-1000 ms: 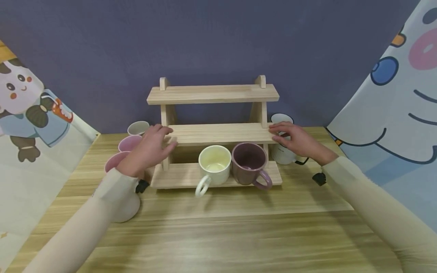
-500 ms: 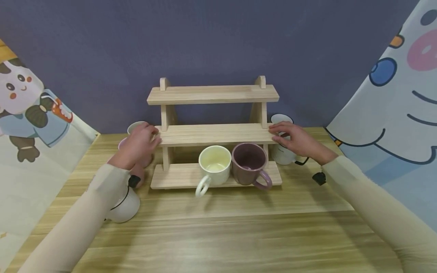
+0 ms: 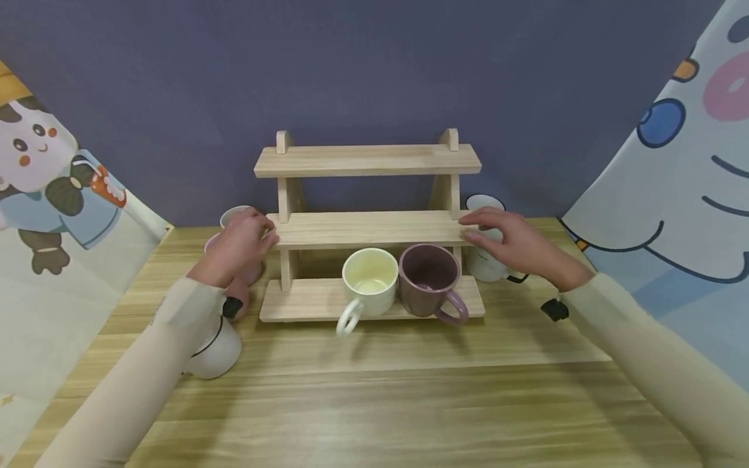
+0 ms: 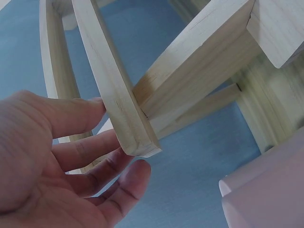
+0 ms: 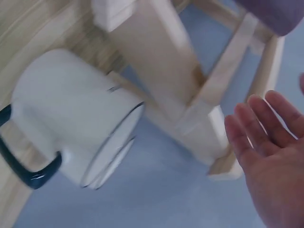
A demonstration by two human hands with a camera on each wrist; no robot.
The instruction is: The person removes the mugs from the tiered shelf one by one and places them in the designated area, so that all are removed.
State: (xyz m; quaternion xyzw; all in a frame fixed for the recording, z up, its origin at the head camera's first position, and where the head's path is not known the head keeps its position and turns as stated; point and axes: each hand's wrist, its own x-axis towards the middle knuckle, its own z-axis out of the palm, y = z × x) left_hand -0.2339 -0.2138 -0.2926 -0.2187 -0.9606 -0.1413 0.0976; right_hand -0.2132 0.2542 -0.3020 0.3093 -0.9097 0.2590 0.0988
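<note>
A three-tier wooden shelf rack stands in front of the dark backdrop. My left hand is at the left end of its middle board; in the left wrist view, thumb and fingers pinch that end from either side. Beside the board's right end is my right hand; in the right wrist view its fingers are extended, holding nothing. On the bottom board sit a pale yellow mug and a purple mug side by side, handles toward me.
Pink mugs are partly hidden behind my left hand, with a black-rimmed white mug nearer me. White mugs with dark handles stand right of the rack. Cartoon-printed sheets flank the wooden table.
My left hand has moved left from over the middle board to its left end. My right hand has shifted slightly right, its fingers drawing off the board's end. The mugs stay in place.
</note>
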